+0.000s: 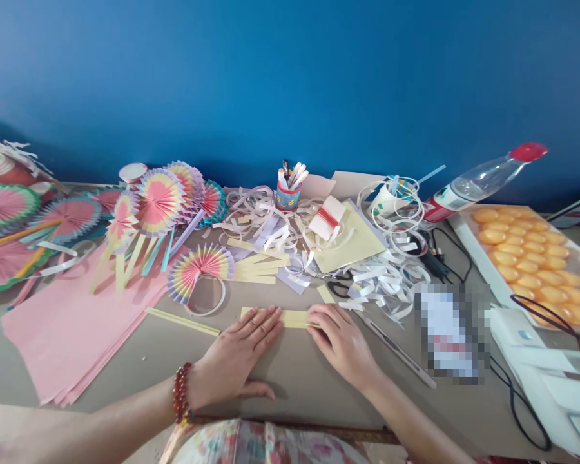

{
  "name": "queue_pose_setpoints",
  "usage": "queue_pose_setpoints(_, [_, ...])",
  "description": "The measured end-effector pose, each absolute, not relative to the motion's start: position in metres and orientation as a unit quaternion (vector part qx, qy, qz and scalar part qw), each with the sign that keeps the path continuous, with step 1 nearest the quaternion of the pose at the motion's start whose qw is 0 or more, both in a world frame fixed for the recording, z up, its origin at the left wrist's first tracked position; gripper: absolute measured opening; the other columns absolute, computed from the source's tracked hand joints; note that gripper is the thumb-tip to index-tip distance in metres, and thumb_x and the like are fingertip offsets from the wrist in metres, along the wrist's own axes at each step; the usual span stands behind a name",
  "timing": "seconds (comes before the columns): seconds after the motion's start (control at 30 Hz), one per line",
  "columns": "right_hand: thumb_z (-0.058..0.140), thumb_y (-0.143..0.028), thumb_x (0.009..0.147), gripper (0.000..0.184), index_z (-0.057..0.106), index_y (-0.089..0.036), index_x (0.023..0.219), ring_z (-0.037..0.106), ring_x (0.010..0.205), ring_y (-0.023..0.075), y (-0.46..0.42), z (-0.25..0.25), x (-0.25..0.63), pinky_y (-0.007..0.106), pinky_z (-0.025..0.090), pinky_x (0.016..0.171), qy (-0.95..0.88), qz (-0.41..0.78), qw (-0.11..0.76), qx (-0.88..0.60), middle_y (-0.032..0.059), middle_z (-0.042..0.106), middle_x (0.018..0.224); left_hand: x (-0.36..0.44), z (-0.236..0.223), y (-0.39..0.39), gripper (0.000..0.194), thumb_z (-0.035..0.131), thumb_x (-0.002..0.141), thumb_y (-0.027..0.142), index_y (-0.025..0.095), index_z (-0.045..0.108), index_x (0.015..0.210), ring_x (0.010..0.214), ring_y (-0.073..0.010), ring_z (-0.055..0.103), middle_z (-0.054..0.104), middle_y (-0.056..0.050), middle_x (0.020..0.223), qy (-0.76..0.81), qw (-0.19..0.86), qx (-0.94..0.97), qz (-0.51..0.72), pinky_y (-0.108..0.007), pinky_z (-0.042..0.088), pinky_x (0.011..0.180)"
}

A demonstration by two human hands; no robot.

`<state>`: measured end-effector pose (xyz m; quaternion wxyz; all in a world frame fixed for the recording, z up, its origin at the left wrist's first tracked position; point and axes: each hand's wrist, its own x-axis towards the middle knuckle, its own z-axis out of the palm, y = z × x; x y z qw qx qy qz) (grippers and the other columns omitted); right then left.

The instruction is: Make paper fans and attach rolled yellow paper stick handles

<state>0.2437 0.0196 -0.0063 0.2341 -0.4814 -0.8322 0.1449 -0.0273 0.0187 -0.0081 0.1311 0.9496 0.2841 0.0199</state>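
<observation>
1. Looped fan (pixel 197 266): landmark piece, on the table (pixel 299 381).
2. Yellow strip (pixel 294 318): flat on the table, right of the looped fan and nearer the person.
3. Left hand (pixel 246 341): palm down, fingers together, thumb apart, across the strip's left part.
4. Right hand (pixel 341 338): fingers curled at the strip's right end; whether thumb and finger pinch it, cannot tell.
5. Narrow strips (pixel 183 321): just nearer the person than the looped fan.
6. Handling, judged: left palm best used as a steady weight; right fingertips best drawn outward with even pressure, edges aligned. Thin paper; a sideways push would likely crease or skew it.
</observation>
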Motion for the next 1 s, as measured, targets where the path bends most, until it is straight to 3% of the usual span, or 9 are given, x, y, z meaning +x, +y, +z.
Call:
queue_pose_setpoints(0.1, [0.047, -0.016, 0.097, 0.017, 0.059, -0.022, 0.087, 0.061, 0.094, 0.0223, 0.020, -0.005, 0.245, 0.038, 0.050, 0.085, -0.822, 0.146, 0.230, -0.500, 0.0072, 0.063, 0.100, -0.027, -0.008, 0.019, 0.104, 0.032, 0.086, 0.082, 0.011, 0.012, 0.159, 0.152, -0.0309, 0.017, 0.016, -0.015, 0.165, 0.284, 0.131, 0.950, 0.021, -0.044, 0.010, 0.123])
queue_pose_setpoints(0.43, [0.045, -0.016, 0.096, 0.018, 0.056, -0.022, 0.083, 0.058, 0.095, 0.0233, 0.019, -0.010, 0.245, 0.039, 0.047, 0.086, -0.808, 0.133, 0.217, -0.532, 0.0079, 0.061, 0.098, -0.027, -0.009, 0.019, 0.106, 0.037, 0.084, 0.082, 0.013, 0.011, 0.159, 0.151, -0.0329, 0.019, 0.018, -0.016, 0.165, 0.287, 0.143, 0.947, 0.019, -0.047, 0.013, 0.122])
queue_pose_setpoints(0.6, [0.048, -0.013, 0.097, 0.019, 0.064, -0.022, 0.098, 0.057, 0.100, 0.0235, 0.012, -0.012, 0.241, 0.040, 0.046, 0.093, -0.814, 0.093, 0.221, -0.529, 0.0080, 0.065, 0.105, -0.027, -0.009, 0.019, 0.106, 0.038, 0.084, 0.082, 0.013, 0.011, 0.159, 0.150, -0.0330, 0.020, 0.019, -0.016, 0.164, 0.286, 0.141, 0.948, 0.025, -0.047, 0.014, 0.122])
queue_pose_setpoints(0.73, [0.051, -0.013, 0.098, 0.033, 0.065, -0.031, 0.122, 0.055, 0.112, 0.0218, 0.009, -0.012, 0.235, 0.045, 0.034, 0.111, -0.868, 0.016, 0.179, -0.462, 0.0024, 0.067, 0.122, -0.026, -0.009, 0.018, 0.105, 0.037, 0.084, 0.081, 0.013, 0.009, 0.159, 0.150, -0.0333, 0.020, 0.019, -0.016, 0.164, 0.289, 0.141, 0.947, 0.022, -0.048, 0.013, 0.122])
queue_pose_setpoints(1.0, [0.057, -0.031, 0.098, 0.039, 0.057, -0.037, 0.136, 0.045, 0.130, 0.0271, 0.008, -0.005, 0.245, 0.051, 0.027, 0.115, -0.895, -0.018, 0.079, -0.439, -0.0030, 0.049, 0.151, -0.026, -0.009, 0.018, 0.102, 0.036, 0.087, 0.079, 0.013, 0.009, 0.159, 0.151, -0.0328, 0.019, 0.017, -0.015, 0.165, 0.292, 0.140, 0.946, 0.017, -0.047, 0.013, 0.122])
